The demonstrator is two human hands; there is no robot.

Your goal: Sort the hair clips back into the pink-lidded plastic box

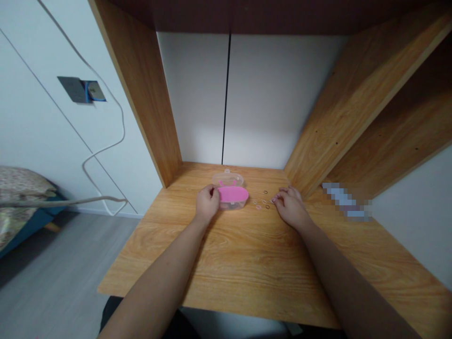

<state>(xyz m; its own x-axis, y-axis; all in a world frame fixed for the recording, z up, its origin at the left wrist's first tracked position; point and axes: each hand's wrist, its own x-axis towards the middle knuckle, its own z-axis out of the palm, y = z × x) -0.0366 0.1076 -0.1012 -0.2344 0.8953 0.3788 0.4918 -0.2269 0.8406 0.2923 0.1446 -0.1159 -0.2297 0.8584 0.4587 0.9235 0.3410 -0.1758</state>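
Note:
A small clear plastic box with a pink inner tray stands on the wooden desktop. Its clear lid is swung up behind it. My left hand is closed on the left end of the pink tray, with the thumb near its rim. To the right of the box lie several small hair ties, some pale, such as a pinkish hair tie, others dark, such as a dark hair tie. Over the right side of these, my right hand pinches a pale hair tie between thumb and fingertips.
Wooden side panels and a dark shelf above enclose the desktop. A blurred-out item lies at the right. On the left are a white cable, a wall socket and a bed corner.

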